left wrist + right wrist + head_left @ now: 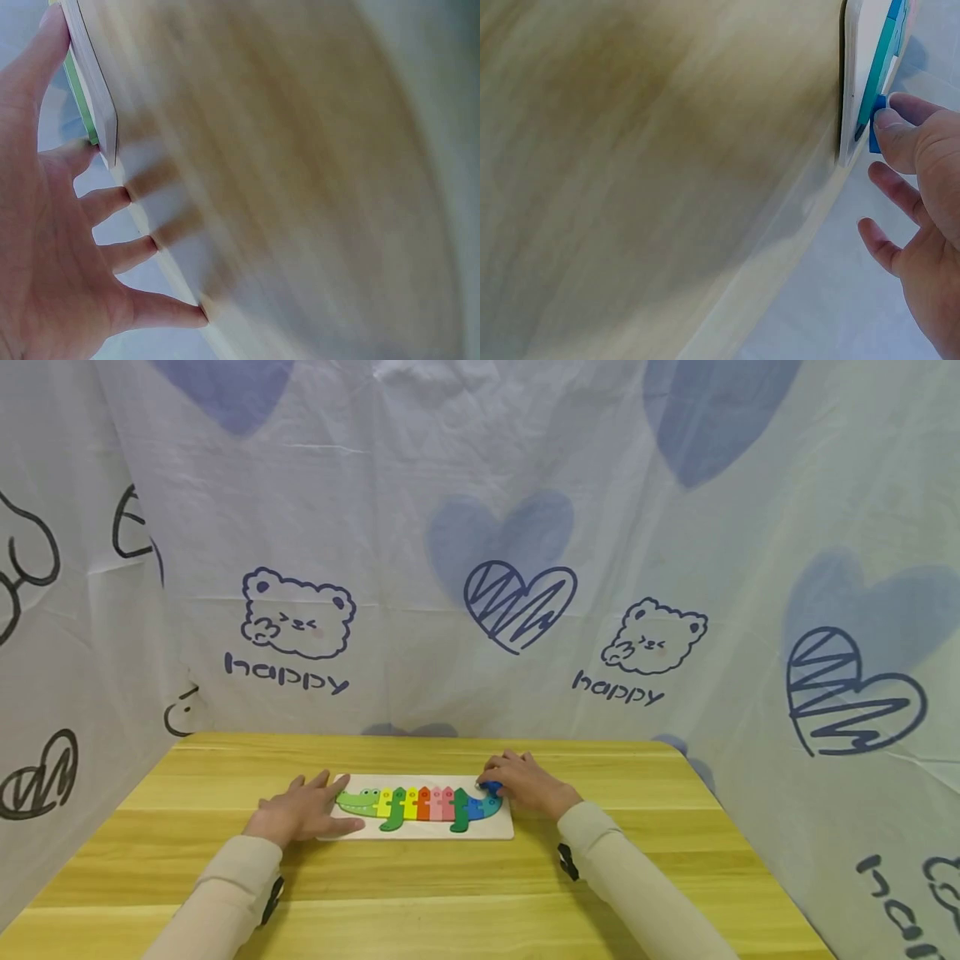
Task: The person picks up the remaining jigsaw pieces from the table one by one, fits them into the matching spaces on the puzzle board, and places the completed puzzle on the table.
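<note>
A crocodile puzzle (431, 806) of coloured pieces lies in a pale board (420, 837) on the table. Its light green head faces left, and blue and teal pieces form the tail end at the right. My left hand (303, 810) spreads its fingers over the board's left end, thumb and index finger at the board, the other fingertips down on the table. At the right end my right hand (525, 783) pinches a dark blue puzzle piece (877, 133) between thumb and index finger, close over the tail. Its other fingers are loosely bent.
The wooden table (420, 902) extends on all sides of the board. A white curtain (405, 527) printed with hearts and bears hangs behind the table and along both sides. Dark wrist straps show under both sleeves.
</note>
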{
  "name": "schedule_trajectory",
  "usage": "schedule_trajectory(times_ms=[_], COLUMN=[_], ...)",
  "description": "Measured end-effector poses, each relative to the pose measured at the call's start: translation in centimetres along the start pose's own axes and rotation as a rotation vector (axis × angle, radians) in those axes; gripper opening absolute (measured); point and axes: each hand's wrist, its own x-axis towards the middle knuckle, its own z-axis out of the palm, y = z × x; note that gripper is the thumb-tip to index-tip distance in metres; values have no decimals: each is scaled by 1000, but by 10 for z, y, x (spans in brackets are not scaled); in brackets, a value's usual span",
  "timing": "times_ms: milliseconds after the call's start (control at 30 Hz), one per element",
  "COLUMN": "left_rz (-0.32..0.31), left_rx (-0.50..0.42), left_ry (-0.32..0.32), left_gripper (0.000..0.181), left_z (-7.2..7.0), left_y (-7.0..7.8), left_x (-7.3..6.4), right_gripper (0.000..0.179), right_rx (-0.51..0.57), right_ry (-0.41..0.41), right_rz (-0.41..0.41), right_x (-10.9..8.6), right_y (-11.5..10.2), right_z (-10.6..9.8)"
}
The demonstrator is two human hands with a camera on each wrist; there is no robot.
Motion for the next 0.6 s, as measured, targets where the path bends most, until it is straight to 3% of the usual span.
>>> schedule_trajectory(times_ms=[600], left_rz=[13], left_rx=[-2], left_ry=[2], left_gripper=[108], left_z=[0], left_y=[1], left_x=[-1], right_gripper=[34], right_rx=[31], right_ry=[-13], right_rz=[12], right_x=[-2], right_y=[-2], right_z=[3])
